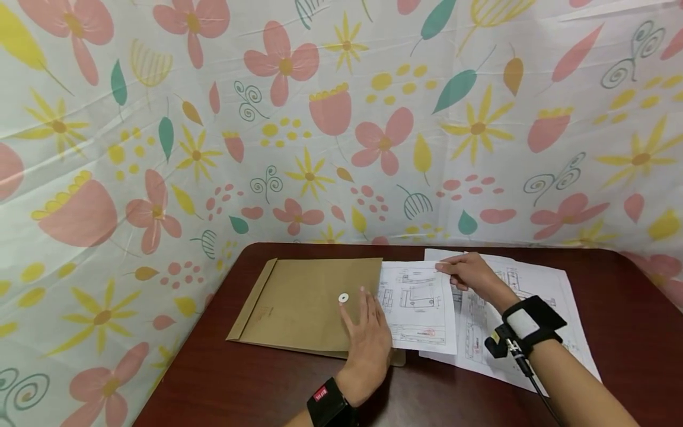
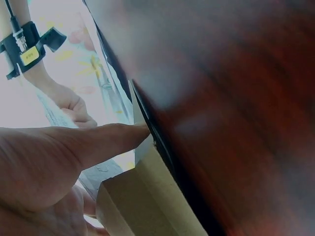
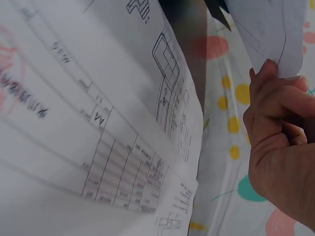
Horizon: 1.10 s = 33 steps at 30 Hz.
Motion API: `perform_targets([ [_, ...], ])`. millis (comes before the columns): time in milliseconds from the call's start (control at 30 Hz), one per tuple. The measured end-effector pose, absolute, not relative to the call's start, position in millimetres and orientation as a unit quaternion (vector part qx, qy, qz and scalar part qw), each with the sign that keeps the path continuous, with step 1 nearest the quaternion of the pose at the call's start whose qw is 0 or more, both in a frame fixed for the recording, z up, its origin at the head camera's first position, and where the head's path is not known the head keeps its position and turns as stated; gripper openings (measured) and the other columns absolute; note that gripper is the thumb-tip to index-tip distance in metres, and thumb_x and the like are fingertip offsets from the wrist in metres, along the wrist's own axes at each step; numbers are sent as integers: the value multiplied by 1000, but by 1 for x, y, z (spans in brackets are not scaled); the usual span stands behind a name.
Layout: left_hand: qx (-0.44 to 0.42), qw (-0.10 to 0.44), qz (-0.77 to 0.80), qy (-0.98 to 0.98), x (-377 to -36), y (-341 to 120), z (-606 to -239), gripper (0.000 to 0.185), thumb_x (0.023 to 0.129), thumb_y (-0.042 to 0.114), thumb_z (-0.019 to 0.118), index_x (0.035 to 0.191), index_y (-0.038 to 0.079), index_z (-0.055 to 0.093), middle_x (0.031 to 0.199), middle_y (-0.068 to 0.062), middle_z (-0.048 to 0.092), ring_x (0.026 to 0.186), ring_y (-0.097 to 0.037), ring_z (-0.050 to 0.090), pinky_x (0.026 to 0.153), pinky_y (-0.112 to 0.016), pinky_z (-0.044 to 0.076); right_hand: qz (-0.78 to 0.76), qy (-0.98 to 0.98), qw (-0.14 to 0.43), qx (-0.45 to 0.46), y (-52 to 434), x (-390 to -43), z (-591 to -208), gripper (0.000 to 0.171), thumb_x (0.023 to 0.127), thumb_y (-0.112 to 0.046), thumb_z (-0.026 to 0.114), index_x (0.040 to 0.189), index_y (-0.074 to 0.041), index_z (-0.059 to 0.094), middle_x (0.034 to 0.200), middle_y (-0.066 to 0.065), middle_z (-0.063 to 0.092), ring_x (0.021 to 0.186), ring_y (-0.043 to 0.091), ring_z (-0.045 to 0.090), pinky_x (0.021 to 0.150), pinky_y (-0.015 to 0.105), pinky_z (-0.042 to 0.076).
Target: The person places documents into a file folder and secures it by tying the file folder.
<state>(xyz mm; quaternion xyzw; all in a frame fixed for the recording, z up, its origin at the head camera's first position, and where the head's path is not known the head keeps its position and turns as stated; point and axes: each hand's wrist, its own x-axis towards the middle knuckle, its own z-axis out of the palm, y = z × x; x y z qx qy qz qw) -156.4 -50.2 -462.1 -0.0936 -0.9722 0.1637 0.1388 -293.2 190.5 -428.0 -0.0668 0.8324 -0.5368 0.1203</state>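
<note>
A brown paper envelope lies on the table, a white round button near its right side. My left hand rests on the envelope's right end with its fingers extended; in the left wrist view the hand is close beside the envelope's folded edge. A sheet with printed technical drawings sticks out of the envelope's right end. My right hand pinches that sheet near its top right corner, as the right wrist view of the hand also shows. The sheet's left part is hidden.
More printed drawing sheets lie overlapping on the right of the dark reddish-brown table, under my right forearm. A flower-patterned cloth hangs behind the table. A cable runs from the right wrist band.
</note>
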Motion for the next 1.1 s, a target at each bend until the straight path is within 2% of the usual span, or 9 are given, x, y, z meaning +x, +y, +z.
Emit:
perform_targets([
  [133,-96,148,164,-971,-156,-51,-463,77,83,39,76,145,2,48,153,-18,42,149,-34,27,105,-68,33,-539,831,116,-72,182,-295,-428,47,100,-23,58,134,9,55,59,-3,53,47,8,40,51,26,38],
  [267,-95,148,161,-971,-156,-51,-464,69,87,32,72,145,2,48,154,-17,42,150,-34,26,105,-67,33,-539,831,117,-75,177,-297,-427,47,100,-24,59,133,9,57,59,-3,54,47,8,41,51,29,39],
  [400,-101,147,147,-973,-156,-52,-464,69,88,27,72,146,1,47,154,-18,41,150,-34,25,106,-68,32,-543,828,117,-77,176,-302,-424,46,100,-25,59,131,9,58,58,-3,54,48,9,40,54,32,39],
  [633,-103,153,165,-969,-156,-52,-464,92,79,55,76,146,1,46,154,-17,42,149,-33,27,105,-67,34,-542,825,137,-86,167,-310,-422,46,100,-27,59,130,9,58,61,-4,53,52,9,42,60,32,41],
  [867,-103,155,160,-969,-157,-52,-463,83,83,48,74,146,1,47,153,-17,43,149,-32,28,105,-67,33,-558,814,138,-88,153,-314,-424,42,100,-24,60,124,10,61,59,-4,51,50,8,41,56,30,39],
  [1100,-102,167,177,-965,-157,-51,-462,87,81,55,72,146,2,47,152,-16,45,148,-31,30,105,-66,35,-571,804,131,-99,139,-317,-429,42,100,-20,60,127,12,60,58,-3,54,48,7,43,52,28,39],
])
